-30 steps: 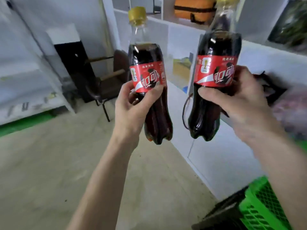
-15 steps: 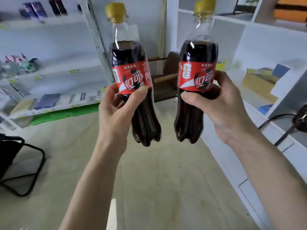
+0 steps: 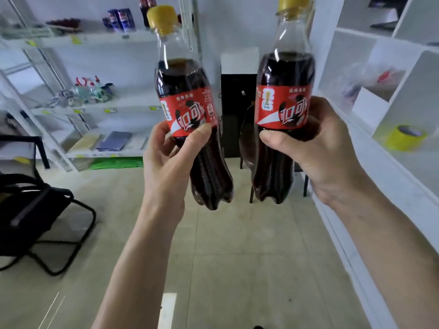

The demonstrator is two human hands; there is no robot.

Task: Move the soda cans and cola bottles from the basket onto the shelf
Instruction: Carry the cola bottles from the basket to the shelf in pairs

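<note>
Each hand carries one cola bottle upright, cap up, out in front of the body. The left hand [image 3: 169, 160] wraps its thumb and fingers around the left bottle [image 3: 190, 119] just under the red label, where the waist narrows and gives a sure hold; the right hand [image 3: 316, 148] grips the right bottle [image 3: 282, 115] the same way. The two bottles are near each other but apart (so they don't knock). The shelf [image 3: 102, 108] stands well ahead across the floor, with cans [image 3: 121, 20] on its top tier. The basket is out of view.
</note>
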